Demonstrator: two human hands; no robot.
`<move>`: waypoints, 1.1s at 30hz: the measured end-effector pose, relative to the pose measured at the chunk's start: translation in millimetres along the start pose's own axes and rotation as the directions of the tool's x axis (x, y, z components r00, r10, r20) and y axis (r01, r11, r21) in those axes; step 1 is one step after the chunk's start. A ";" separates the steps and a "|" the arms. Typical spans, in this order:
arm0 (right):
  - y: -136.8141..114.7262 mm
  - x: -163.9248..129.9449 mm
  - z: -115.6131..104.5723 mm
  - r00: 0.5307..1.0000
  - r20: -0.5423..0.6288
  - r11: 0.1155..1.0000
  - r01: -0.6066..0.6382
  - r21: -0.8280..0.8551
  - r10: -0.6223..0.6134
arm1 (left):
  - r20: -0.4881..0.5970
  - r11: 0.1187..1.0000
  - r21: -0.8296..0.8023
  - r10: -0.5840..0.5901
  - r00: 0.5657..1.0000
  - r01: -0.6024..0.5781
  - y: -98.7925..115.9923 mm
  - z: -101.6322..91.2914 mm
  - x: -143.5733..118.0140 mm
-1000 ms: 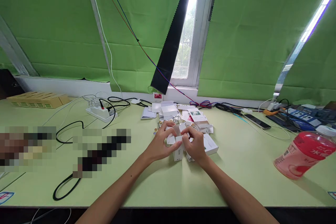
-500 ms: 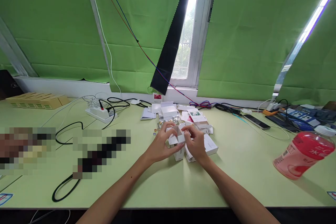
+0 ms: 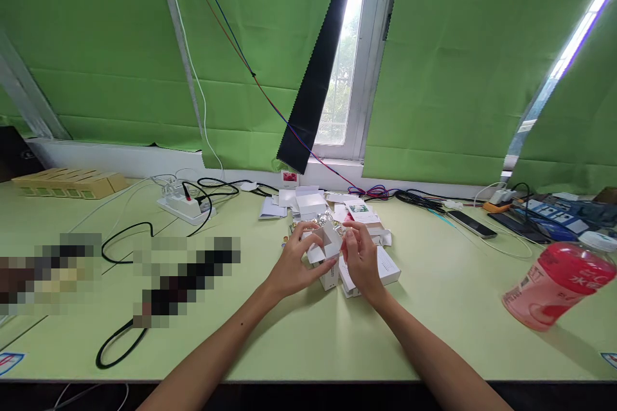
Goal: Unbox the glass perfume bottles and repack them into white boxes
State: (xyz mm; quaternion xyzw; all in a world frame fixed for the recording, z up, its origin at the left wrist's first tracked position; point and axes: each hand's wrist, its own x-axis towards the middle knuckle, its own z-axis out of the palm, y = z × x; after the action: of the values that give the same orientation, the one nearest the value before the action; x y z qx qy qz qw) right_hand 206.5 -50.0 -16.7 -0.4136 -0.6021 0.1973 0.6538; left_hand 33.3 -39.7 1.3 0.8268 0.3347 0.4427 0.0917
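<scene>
At table centre, left hand (image 3: pixel 294 268) fingers grip an upright small white box (image 3: pixel 328 257), flap open, right hand (image 3: pixel 360 261) touching it

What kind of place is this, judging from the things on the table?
Probably an improvised packing or recording workstation indoors. Green cloth covers the windows, a power strip and cables lie on the green table, and both hands work on a small white carton among similar boxes.

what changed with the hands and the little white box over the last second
The left hand still holds the small white box, whose top flap now stands open and tilted up. The right hand has come off the flap and sits just right of the box, fingers curled. The other cartons, the pink bottle and the power strip have not moved.
</scene>
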 end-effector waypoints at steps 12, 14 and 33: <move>-1.7 2.1 0.1 0.997 0.066 0.999 0.043 -0.021 -0.042 | -0.234 0.993 -0.082 -0.103 0.967 0.086 -1.3 -4.3 4.1; -3.6 2.2 -0.2 0.990 0.120 0.996 0.084 -0.036 -0.079 | -0.264 0.986 -0.124 -0.140 0.954 0.111 -3.4 -4.2 4.4; -7.1 0.0 3.2 0.928 0.284 0.948 0.288 -0.136 -0.241 | -0.326 0.963 -0.201 -0.238 0.915 0.179 -9.6 -0.4 4.6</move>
State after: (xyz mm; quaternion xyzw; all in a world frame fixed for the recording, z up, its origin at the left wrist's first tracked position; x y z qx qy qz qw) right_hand 201.7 -53.1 -11.4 -0.3543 -0.7492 0.1064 0.5494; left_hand 30.2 -29.6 0.3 0.6844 0.3939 0.5956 0.1471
